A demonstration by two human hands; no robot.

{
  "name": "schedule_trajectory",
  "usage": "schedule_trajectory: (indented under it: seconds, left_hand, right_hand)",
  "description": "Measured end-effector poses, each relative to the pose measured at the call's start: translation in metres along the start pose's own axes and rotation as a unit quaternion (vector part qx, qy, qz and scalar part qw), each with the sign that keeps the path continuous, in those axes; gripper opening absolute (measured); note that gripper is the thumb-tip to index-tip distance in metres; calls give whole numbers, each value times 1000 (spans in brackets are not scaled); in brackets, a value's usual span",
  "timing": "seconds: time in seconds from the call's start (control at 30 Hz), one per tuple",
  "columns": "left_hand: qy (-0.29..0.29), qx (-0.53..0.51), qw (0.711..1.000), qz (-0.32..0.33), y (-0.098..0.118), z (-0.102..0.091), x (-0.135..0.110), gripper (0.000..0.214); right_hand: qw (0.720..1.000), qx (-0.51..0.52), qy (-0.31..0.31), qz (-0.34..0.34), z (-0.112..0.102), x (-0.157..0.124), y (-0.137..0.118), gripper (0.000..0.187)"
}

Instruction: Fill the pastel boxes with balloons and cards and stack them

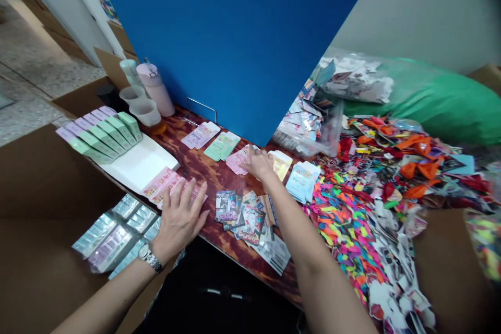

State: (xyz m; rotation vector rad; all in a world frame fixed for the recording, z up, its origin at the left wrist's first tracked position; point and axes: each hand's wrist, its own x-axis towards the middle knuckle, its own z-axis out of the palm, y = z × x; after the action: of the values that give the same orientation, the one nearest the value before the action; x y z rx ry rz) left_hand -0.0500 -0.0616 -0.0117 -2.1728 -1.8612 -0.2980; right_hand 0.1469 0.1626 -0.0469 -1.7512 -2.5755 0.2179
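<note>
My left hand (180, 217) lies with fingers spread over a row of pink printed boxes (157, 183) at the table's left edge. A wristwatch circles that wrist. Further back, my right hand (260, 163) has its fingers closed at a stack of pink flattened boxes (236, 161), seemingly pinching one; the fingertips are partly hidden. Beside it are stacks of yellow flattened boxes (282, 163) and blue flattened boxes (303, 180). Green flattened boxes (222, 146) and purple flattened boxes (200, 135) lie to the left. Between my forearms is a loose pile of printed packets (250, 217).
Folded green boxes (111, 135) stand in rows on a white tray (151, 154). Cups (144, 112) and a pink bottle (155, 88) stand behind. A blue panel (235, 47) rises at the back. Colourful balloons (344, 219) cover the right side. A carton (39, 182) holds wrapped packs.
</note>
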Motion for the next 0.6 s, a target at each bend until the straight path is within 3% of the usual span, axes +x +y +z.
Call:
schedule_trajectory:
  seconds: [0.13, 0.23, 0.37, 0.47, 0.6]
  left_hand:
    - [8, -50, 999, 17, 15, -1, 11, 62]
    - [20, -98, 994, 32, 25, 0, 29, 64]
    - [50, -162, 985, 16, 41, 9, 66, 74]
    - [72, -173, 982, -15, 55, 19, 92, 95]
    - [66, -155, 985, -39, 69, 28, 106, 105]
  right_hand:
    - [1000, -3, 8, -9, -3, 1, 0, 72]
    - [999, 0, 37, -17, -17, -2, 0, 57]
    - [991, 29, 119, -56, -43, -21, -3, 41]
    - [974, 83, 186, -96, -58, -42, -6, 37]
    - [948, 208, 205, -126, -70, -70, -8, 35]
